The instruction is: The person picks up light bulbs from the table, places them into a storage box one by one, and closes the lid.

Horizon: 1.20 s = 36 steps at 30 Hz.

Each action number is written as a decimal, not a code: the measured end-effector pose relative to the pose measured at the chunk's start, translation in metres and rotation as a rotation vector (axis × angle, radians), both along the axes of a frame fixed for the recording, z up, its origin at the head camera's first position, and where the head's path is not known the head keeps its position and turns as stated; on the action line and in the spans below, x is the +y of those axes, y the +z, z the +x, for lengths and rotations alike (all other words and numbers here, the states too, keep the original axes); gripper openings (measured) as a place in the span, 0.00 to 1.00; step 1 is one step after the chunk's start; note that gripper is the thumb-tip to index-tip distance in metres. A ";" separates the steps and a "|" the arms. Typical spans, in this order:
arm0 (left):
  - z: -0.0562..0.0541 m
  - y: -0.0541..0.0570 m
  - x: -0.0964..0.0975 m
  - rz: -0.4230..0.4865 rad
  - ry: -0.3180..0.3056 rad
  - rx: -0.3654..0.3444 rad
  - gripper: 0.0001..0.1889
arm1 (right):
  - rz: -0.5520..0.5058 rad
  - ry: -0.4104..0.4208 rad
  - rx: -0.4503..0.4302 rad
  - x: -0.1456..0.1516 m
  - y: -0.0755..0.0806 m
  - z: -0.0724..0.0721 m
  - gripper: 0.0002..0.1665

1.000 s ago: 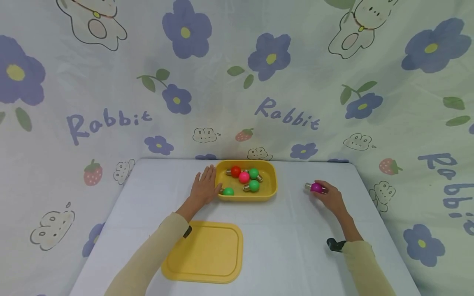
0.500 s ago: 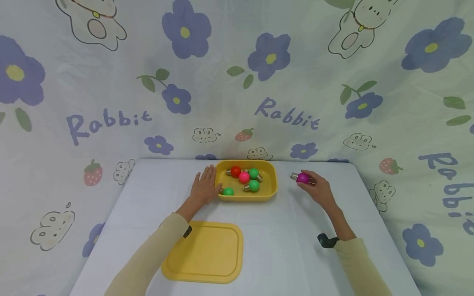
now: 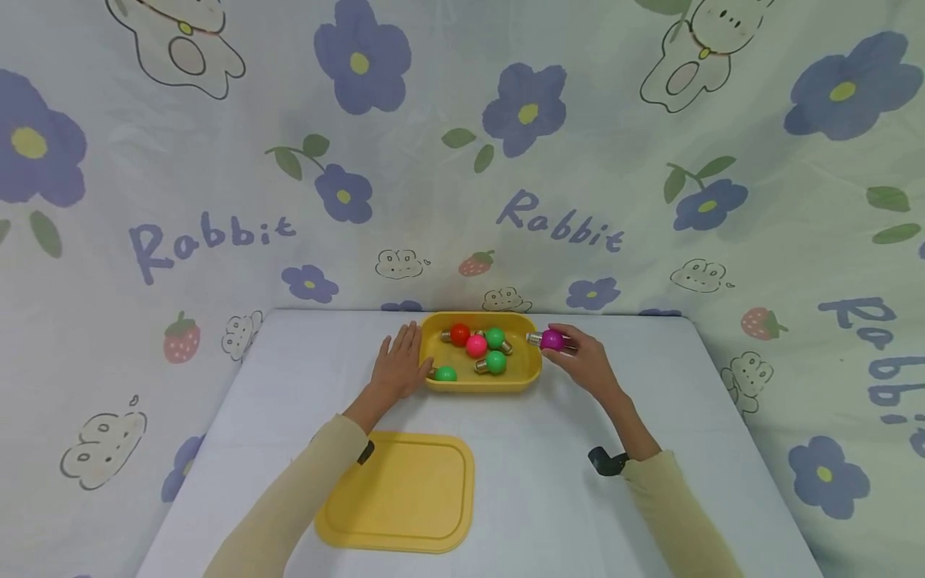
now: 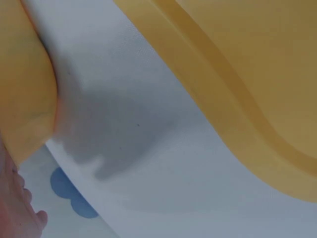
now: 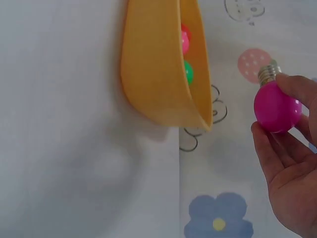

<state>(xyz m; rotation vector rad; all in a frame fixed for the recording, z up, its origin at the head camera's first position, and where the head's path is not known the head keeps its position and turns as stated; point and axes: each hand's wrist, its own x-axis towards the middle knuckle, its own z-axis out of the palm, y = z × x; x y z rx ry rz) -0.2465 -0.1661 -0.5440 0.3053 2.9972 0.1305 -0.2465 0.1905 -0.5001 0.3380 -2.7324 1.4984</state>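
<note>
Between thumb and fingers, my right hand (image 3: 587, 363) pinches a purple light bulb (image 3: 552, 340), its metal screw base pointing left. The bulb is at the right rim of a yellow bin (image 3: 480, 387); the right wrist view shows the same purple bulb (image 5: 277, 107) held up beside the bin wall (image 5: 153, 64). Inside the bin lie a red bulb (image 3: 460, 335), a pink bulb (image 3: 476, 347) and several green bulbs (image 3: 495, 363). My left hand (image 3: 396, 369) rests with straight fingers against the bin's left side, holding nothing.
A flat yellow lid (image 3: 405, 490) lies on the white table (image 3: 549, 482) in front of the bin, partly under my left forearm. A printed cloth (image 3: 433, 177) hangs behind the table's back edge.
My right hand has carried the purple bulb leftward and slightly away from me, from the table's right part to the bin's right rim. The left hand and the bin have stayed put.
</note>
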 end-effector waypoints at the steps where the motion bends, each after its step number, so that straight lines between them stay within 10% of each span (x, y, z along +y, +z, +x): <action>1: 0.000 0.000 0.000 -0.002 0.000 0.001 0.40 | -0.005 0.006 -0.001 -0.004 0.000 -0.001 0.30; 36: -0.001 -0.002 0.000 0.016 0.007 0.008 0.39 | 0.157 0.156 0.039 -0.133 -0.039 -0.015 0.30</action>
